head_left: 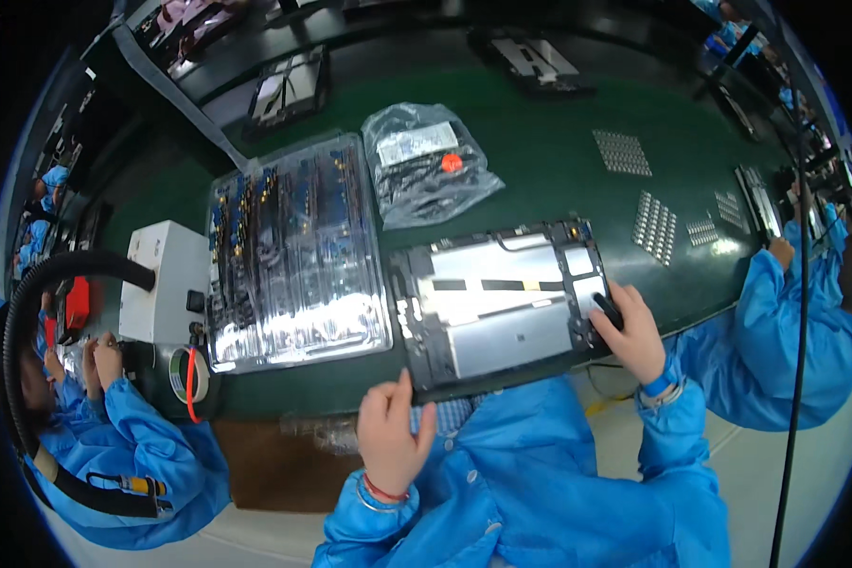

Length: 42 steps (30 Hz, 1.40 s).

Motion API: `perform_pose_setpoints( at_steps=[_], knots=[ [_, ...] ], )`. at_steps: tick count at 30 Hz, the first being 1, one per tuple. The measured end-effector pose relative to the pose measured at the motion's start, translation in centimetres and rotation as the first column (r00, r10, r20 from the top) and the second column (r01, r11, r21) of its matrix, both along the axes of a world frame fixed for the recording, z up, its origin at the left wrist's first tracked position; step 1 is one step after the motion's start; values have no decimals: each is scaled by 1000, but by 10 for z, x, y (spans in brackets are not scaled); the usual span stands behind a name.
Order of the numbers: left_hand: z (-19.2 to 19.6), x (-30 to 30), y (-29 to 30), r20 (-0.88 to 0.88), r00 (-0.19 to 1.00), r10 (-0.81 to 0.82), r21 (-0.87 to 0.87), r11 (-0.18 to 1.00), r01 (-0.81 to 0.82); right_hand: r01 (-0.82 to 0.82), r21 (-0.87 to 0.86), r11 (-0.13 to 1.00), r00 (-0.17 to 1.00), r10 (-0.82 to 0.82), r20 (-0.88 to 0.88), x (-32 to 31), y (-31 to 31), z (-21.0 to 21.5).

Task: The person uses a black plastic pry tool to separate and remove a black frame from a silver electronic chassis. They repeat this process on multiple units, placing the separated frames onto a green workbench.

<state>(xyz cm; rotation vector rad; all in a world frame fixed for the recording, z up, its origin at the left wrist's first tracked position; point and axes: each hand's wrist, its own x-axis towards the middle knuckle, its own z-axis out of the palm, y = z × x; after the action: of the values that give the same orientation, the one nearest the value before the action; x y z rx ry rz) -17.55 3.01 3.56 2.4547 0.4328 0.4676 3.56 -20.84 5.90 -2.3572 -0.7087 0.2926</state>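
An opened tablet (511,338), its silver battery panels and black edge parts exposed, lies on the green bench in front of me. At its right edge is my right hand (632,331), thumb and fingers closed round a small black rounded object (608,310) whose kind I cannot make out. My left hand (393,435) is by the tablet's lower left corner, index finger raised and thumb apart, holding nothing. Whether that fingertip touches the corner is unclear. Left of the tablet stands a clear plastic tray (298,352) with blue circuit boards and dark parts in its slots.
Behind the tablet is a clear bag (431,180) of dark parts. Sheets of small metallic pieces (655,227) lie right. A white box (168,284) with a black hose (76,260) and a tape roll (180,377) stand left. Co-workers in blue sit on both sides.
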Motion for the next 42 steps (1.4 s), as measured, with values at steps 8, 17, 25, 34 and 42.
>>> perform_pose_setpoints(
  at_steps=[8,17,25,34,42],
  knots=[
    [44,11,2,242,962,-130,144,985,97,615,631,473,716,1,-698,-1,-4,13],
    [208,58,49,531,358,-768,819,574,17,532,768,357,748,227,-624,143,161,67],
    [205,67,77,473,278,-836,876,479,-49,516,650,557,821,-106,-561,226,278,32],
    [182,69,87,707,390,-590,683,714,-156,536,500,680,782,-177,-598,265,314,-5],
    [208,56,93,381,821,-426,551,818,169,559,421,714,720,-167,-674,263,294,4]
  ],
)
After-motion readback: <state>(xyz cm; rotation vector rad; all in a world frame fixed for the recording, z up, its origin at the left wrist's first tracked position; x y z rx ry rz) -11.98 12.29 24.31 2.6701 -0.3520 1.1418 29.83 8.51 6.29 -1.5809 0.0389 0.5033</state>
